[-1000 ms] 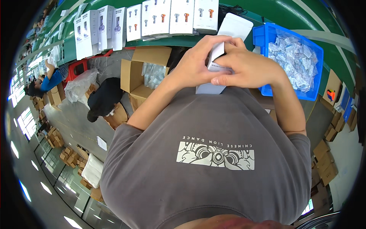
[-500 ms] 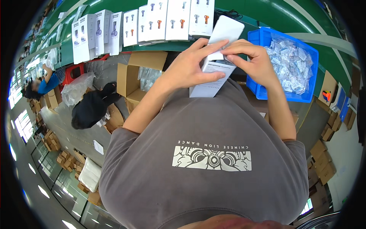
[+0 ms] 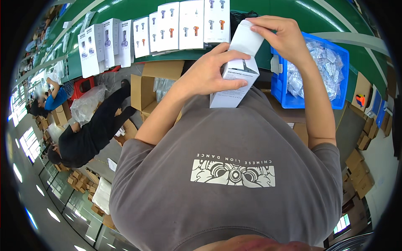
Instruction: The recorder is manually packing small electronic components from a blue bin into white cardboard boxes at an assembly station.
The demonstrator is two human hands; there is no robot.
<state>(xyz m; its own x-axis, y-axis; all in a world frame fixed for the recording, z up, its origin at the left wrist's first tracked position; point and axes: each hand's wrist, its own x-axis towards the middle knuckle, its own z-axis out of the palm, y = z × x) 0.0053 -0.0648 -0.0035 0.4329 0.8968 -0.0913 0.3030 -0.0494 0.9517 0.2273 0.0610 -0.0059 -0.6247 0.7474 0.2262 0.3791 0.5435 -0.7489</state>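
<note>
A white printed carton (image 3: 231, 94) stands against my shirt, its top lid flap (image 3: 247, 38) raised toward the table. My left hand (image 3: 211, 75) is wrapped round the carton's upper sides, thumb across the near face. With its fingers and thumb, my right hand (image 3: 281, 37) pinches the far end of the lid flap. Inside the carton's mouth something pale with a dark mark shows; what it is I cannot make out. Just beyond my hands, a row of similar white cartons (image 3: 191, 25) stands along the green table.
A blue plastic bin (image 3: 344, 79) full of small clear bags (image 3: 320, 67) is at the right. Dark cables (image 3: 245, 16) lie behind the carton. An open cardboard box (image 3: 139, 93) sits at the left. Another person in black (image 3: 86, 140) is beyond it, and one in blue (image 3: 56, 98) farther off.
My right hand has moved up and right, from the carton's mouth to the flap's far end. The flap now bends back more. My left hand keeps its grip. The person in black has shifted.
</note>
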